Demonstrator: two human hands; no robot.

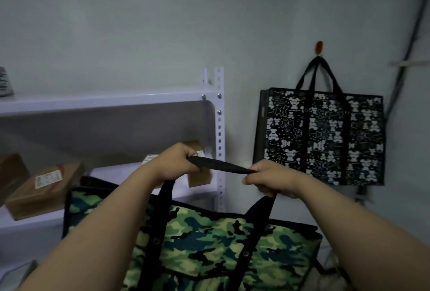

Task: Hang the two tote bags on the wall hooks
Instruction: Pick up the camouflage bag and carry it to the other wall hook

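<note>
Head-camera view: fingers of the left hand (173,162) and the right hand (270,178) are curled tight around the black strap (223,165), which is stretched nearly level between the 2 fists. From each fist, the strap runs down to the camouflage tote bag (209,242), which is held low in front of the person, its green, black and yellow cloth edged in black. Behind the left hand, a white metal shelf unit (111,101) is seen against the wall, with brown cardboard boxes (44,188) laid on its lower shelf. To the right, a black tote bag (323,137) printed with white figures is hung by its 2 handles from an orange wall hook (319,47). A dark cable (414,34) is run down the far-right wall.
</note>
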